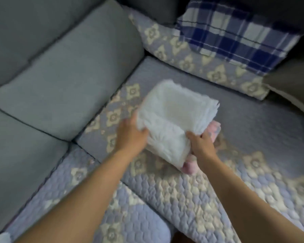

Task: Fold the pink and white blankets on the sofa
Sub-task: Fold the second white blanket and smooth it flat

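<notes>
Hands: left hand [132,135] and right hand [201,143] grasp the folded white fluffy blanket [174,116] atop the folded pink blanket [189,168], near the quilted sofa cover's [200,199] front edge.

Grey back cushions [63,71] left of a quilted lilac floral seat cover [191,190]; beyond that cover, a blue plaid pillow [235,34]; right of the pillow, a dark cushion [295,81].

Folded blankets stacked on a sofa.
A white blanket [172,118], folded thick, is laid over a pink blanket [189,168] on the sofa's [63,71] quilted seat.
</notes>
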A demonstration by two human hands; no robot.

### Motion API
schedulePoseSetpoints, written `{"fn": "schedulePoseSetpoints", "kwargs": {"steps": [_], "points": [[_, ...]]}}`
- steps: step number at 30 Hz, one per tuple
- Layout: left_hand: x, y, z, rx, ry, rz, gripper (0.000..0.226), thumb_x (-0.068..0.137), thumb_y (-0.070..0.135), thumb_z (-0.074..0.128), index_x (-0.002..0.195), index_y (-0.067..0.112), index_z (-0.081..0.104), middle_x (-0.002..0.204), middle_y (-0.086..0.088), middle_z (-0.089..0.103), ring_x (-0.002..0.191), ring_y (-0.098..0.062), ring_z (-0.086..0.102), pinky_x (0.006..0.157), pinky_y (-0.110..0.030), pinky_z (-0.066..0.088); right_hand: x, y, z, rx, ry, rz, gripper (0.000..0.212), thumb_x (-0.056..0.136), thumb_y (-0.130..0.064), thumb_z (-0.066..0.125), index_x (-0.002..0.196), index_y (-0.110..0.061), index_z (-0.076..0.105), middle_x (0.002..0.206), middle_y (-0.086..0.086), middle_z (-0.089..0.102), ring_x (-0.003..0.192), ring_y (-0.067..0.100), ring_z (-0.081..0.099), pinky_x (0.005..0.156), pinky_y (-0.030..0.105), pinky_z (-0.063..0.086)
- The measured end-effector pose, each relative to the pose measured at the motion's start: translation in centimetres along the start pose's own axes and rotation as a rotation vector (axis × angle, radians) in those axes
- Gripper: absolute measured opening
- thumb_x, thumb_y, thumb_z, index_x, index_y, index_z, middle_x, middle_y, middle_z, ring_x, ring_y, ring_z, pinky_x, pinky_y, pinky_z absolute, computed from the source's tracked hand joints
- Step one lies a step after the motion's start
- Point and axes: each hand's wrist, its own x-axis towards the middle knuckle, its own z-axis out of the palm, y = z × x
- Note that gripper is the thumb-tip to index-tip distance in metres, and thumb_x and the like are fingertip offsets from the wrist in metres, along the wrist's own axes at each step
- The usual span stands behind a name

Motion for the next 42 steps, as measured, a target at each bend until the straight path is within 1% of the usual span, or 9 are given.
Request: {"fn": "schedulePoseSetpoints", "kwargs": {"steps": [4,8,15,22,26,31,34,38,42], "points": [[-4.3,-1.9,4.1,0.241,-0.169,0.086,0.068,0.095,0.037,0.051,0.157,0.033,0.023,0.165,-0.009,-0.001,0.15,-0.036,0.008,0.123,-0.044,0.02,1.6,2.4,0.8,-0.25,0.112,0.066,0.029,0.09,-0.02,0.066,0.116,-0.013,0.056,0.093,-0.004,0.063,0.098,0.026,0.063,0.074,0.028,0.045],[-6.2,-2.1,5.0,0.209,-0.06,0.243,0.078,0.094,0.031,0.055,0.159,0.035,0.014,0.167,-0.006,-0.01,0.153,-0.035,-0.004,0.124,-0.047,0.015,1.9,2.2,1.4,-0.253,0.135,0.115,0.027,0.09,-0.018,0.062,0.116,-0.014,0.057,0.097,-0.004,0.064,0.091,0.02,0.06,0.069,0.03,0.043],[-4.3,-0.2,7.2,0.378,-0.477,0.223,0.08,0.095,0.044,0.051,0.157,0.045,0.001,0.167,0.002,-0.022,0.153,-0.031,-0.019,0.123,-0.05,0.016,4.1,1.6,1.7,-0.539,0.073,0.167,0.021,0.094,-0.02,0.058,0.112,-0.009,0.054,0.086,0.003,0.058,0.089,0.027,0.056,0.079,0.034,0.048],[-12.1,-0.1,6.8,0.15,-0.143,0.223,0.08,0.093,0.033,0.059,0.158,0.037,0.014,0.168,-0.007,-0.009,0.154,-0.034,-0.008,0.122,-0.048,0.017,-4.5,-0.5,0.8,-0.58,0.198,-0.062,0.047,0.094,-0.019,0.051,0.139,-0.012,0.04,0.136,0.008,0.042,0.115,0.027,0.049,0.088,0.038,0.039],[-23.9,-6.6,6.8,-0.127,-0.16,-0.167,0.065,0.101,0.029,0.051,0.158,0.036,0.02,0.167,0.002,0.015,0.153,-0.018,0.015,0.119,-0.027,0.021,-11.1,1.9,0.9,-0.555,0.094,-0.196,0.035,0.091,-0.006,0.056,0.125,-0.014,0.056,0.12,0.007,0.056,0.101,0.023,0.055,0.083,0.031,0.04],[-38.0,-17.8,4.3,-0.416,-0.216,-0.826,0.068,0.091,0.051,0.037,0.148,0.016,0.045,0.154,-0.004,0.042,0.142,-0.019,0.04,0.114,-0.026,0.027,-17.7,9.1,3.1,-0.808,-0.247,0.061,0.026,0.089,-0.007,0.054,0.111,-0.013,0.067,0.103,0.013,0.069,0.098,0.036,0.064,0.086,0.042,0.052],[-44.9,-24.7,3.7,-0.566,0.004,-0.975,0.059,0.067,0.058,0.041,0.109,0.024,0.065,0.129,-0.01,0.063,0.122,-0.029,0.06,0.106,-0.035,0.044,-22.1,12.7,5.5,-1.026,-0.59,0.163,0.018,0.095,-0.017,0.055,0.107,-0.018,0.068,0.094,0.006,0.07,0.087,0.03,0.067,0.074,0.043,0.056],[-51.7,-33.3,3.7,-0.711,0.253,-1.08,0.042,0.075,0.042,0.053,0.114,0.029,0.063,0.11,-0.002,0.07,0.102,-0.027,0.068,0.091,-0.045,0.055,-29.0,17.0,10.1,-1.205,-0.804,0.21,0.015,0.094,-0.026,0.054,0.092,-0.018,0.066,0.092,0.009,0.072,0.079,0.027,0.069,0.066,0.037,0.054],[-56.8,-40.9,3.7,-0.829,0.219,-1.108,0.036,0.071,0.036,0.051,0.105,0.028,0.061,0.107,-0.012,0.069,0.098,-0.034,0.066,0.09,-0.047,0.054,-38.6,23.1,17.6,-1.139,-0.937,0.299,0.012,0.093,-0.02,0.058,0.091,-0.01,0.064,0.091,0.011,0.066,0.073,0.02,0.06,0.067,0.036,0.049]]}}
